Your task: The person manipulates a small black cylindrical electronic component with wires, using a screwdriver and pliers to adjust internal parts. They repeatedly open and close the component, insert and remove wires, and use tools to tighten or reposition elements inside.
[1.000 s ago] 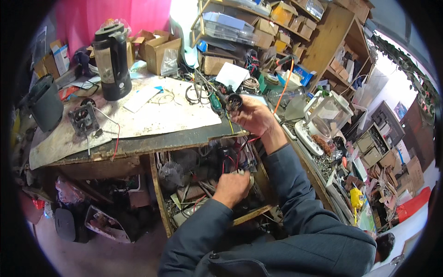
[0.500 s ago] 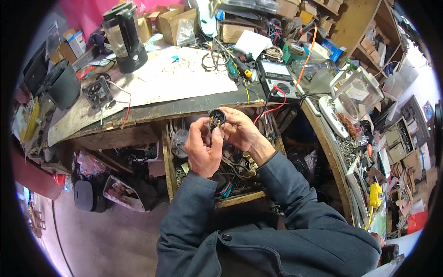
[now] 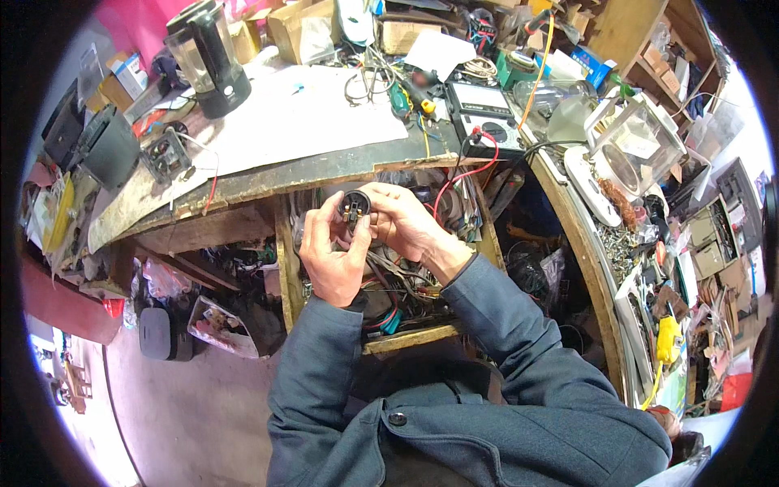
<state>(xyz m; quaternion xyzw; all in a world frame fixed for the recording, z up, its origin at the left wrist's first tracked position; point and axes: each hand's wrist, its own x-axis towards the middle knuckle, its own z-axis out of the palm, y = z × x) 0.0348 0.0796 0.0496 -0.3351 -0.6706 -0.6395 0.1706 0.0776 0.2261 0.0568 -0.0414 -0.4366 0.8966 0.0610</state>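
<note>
A round black electrical fitting (image 3: 354, 206) with brass-coloured metal contacts inside is held up in front of me, above an open drawer (image 3: 410, 339). My left hand (image 3: 331, 258) pinches its left and lower edge between thumb and fingers. Closed on the upper right rim is my right hand (image 3: 408, 225). The fingers cover part of the fitting's rim. Below both hands the drawer holds tangled cables and small parts.
On the bench (image 3: 308, 169) stand a blender-like jug appliance (image 3: 213, 65) and an analog multimeter (image 3: 487, 122) with a red lead (image 3: 454, 180). A small open device (image 3: 166, 157) lies at the left. Clutter, including a clear jug (image 3: 641, 134), covers the right side.
Both hands and the fitting appear slightly further left in the view, as the whole scene shifts a little. The grip on the fitting looks nearly the same.
</note>
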